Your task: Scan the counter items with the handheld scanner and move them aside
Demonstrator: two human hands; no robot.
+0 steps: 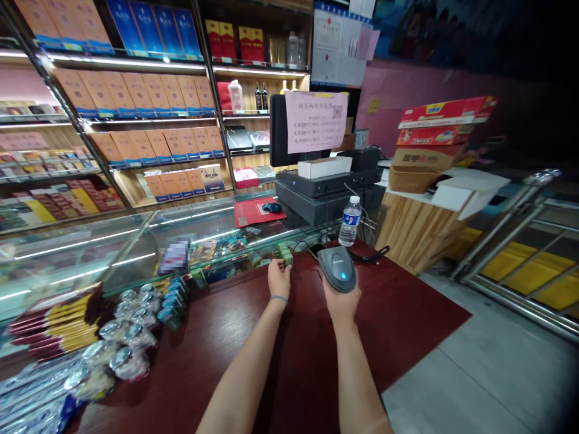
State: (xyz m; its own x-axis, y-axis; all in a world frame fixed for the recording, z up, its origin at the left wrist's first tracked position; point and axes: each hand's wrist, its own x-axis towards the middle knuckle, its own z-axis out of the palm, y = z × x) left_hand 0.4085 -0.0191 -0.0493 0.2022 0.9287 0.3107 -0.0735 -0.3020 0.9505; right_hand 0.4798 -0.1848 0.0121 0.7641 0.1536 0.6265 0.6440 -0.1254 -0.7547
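Observation:
In my right hand [341, 301] is a dark grey handheld barcode scanner [337, 268] with a blue light lit on top; my fingers wrap its handle. My left hand [279, 280], with a thin band at the wrist, has its fingers bent against a small green pack [284, 253] at the counter's far edge. The fingertips are partly hidden, but they appear closed on it. Beyond the scanner stands a capped water bottle [350, 222] with a blue label. Both hands are above the dark red countertop [226, 355].
Lidded jars [131, 361], small blue-green tins [169, 313] and wrapped packets [58, 325] line the left. Behind are a glass display case [136, 241], a mouse [271, 207] and a monitor [279, 129] with a pink notice. A metal railing [511, 223] stands right.

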